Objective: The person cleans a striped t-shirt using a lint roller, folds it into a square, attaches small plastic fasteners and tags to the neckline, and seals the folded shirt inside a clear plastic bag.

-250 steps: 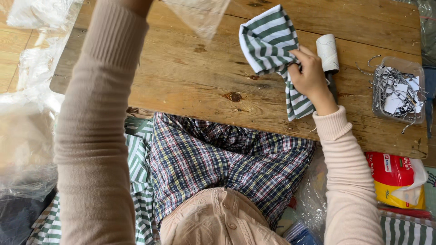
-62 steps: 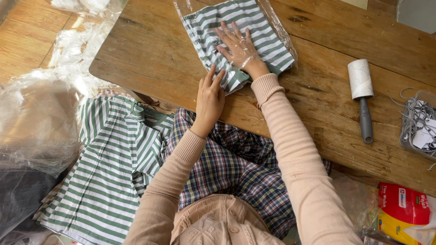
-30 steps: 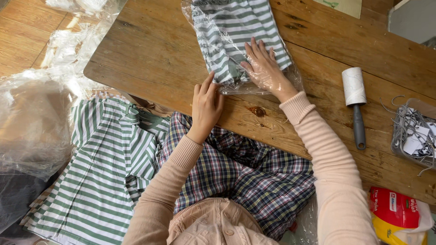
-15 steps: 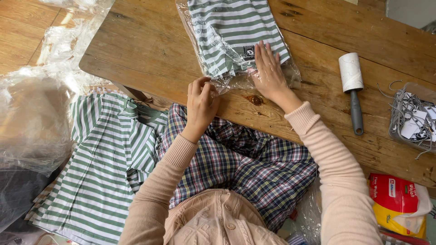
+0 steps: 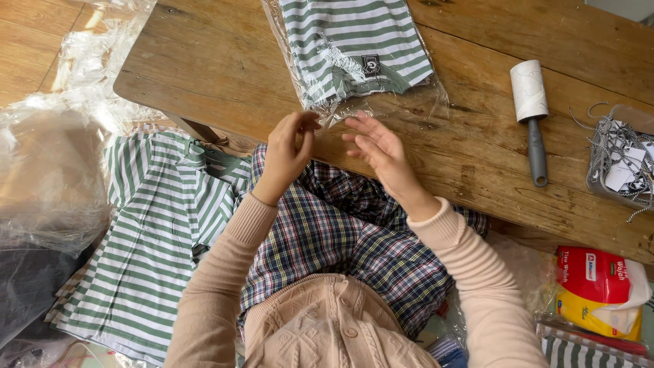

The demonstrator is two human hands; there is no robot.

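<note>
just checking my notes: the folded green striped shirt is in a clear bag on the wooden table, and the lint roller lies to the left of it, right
Not quite. The head view shows the lint roller lying to the right of the bagged shirt, not the left. The rest holds: the folded green striped shirt is in a clear bag on the wooden table.
</note>
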